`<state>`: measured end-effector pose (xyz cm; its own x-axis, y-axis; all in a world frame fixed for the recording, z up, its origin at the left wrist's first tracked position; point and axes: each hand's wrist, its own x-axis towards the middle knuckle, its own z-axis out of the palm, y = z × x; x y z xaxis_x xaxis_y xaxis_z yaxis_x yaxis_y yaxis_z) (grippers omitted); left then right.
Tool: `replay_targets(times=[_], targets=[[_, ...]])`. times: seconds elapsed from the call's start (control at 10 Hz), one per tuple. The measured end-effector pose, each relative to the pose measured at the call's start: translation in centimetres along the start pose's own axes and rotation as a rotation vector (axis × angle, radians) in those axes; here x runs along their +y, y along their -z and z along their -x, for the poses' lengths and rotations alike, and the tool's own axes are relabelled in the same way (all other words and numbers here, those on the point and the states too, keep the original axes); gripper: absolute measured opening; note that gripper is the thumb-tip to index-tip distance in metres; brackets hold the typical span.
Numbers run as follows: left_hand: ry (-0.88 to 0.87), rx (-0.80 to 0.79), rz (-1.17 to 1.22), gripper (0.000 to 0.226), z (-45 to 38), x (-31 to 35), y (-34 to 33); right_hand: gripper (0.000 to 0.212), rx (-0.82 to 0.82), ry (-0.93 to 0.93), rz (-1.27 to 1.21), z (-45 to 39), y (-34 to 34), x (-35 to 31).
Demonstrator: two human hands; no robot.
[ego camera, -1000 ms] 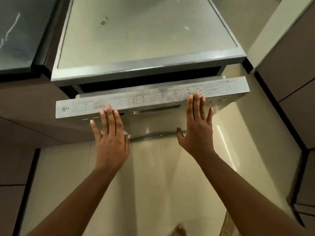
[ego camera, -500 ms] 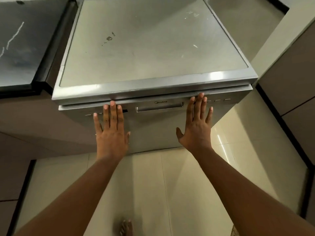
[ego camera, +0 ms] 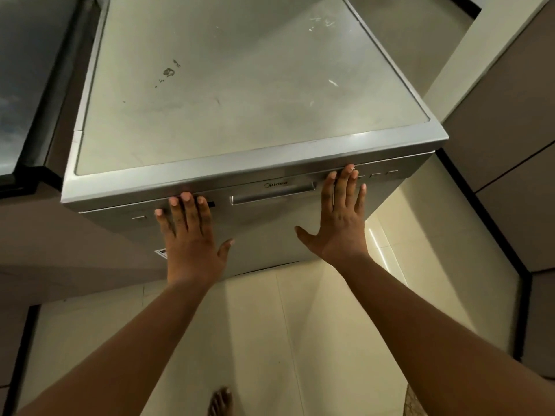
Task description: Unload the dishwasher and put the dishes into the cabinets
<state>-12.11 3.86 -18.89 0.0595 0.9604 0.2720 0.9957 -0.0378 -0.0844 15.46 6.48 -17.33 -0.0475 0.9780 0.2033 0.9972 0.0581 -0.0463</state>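
Dishwasher [ego camera: 240,94] stands on the tiled floor [ego camera: 300,340], a silver freestanding unit seen from above, with its door [ego camera: 264,235] upright and flush under the top panel's front edge. Top surface is dull grey and carries several dark smudges and pale scratches. Left hand [ego camera: 192,235] lies flat against the upper left part of the door, fingers straight and close together, thumb spread to the side, fingertips reaching the seam below the top panel; it holds nothing. Right hand [ego camera: 339,220] lies flat against the upper right part of the door in the same manner, fingers straight and slightly fanned, thumb spread toward the centre, fingertips at the seam; it holds nothing. Door handle [ego camera: 273,195], a recessed horizontal bar, sits between the two hands, touched by neither, with a brand mark just above it. Small buttons [ego camera: 375,175] run along the control strip just right of the right hand's fingertips. Dark countertop [ego camera: 18,70] adjoins the unit on the left. Brown cabinet fronts [ego camera: 510,130] stand to the right, apart from the unit. Bare foot [ego camera: 220,403] of the person shows on the tiles at the bottom edge. No dishes can be seen.
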Motion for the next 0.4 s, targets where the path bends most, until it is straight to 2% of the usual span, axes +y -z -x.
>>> replay_targets(times=[0.2,0.3,0.4], targets=[[0.017,-0.146,-0.031,0.127,1.3,1.5,3.6,0.132,-0.121,0.003,0.103,1.2,3.1,-0.6],[-0.03,-0.227,-0.028,0.113,2.4,1.4,8.4,0.118,-0.205,0.004,0.096,2.3,6.7,-1.4],[-0.101,-0.232,0.0,0.095,3.8,0.6,13.1,0.094,-0.175,0.034,0.087,3.9,10.3,-1.6]])
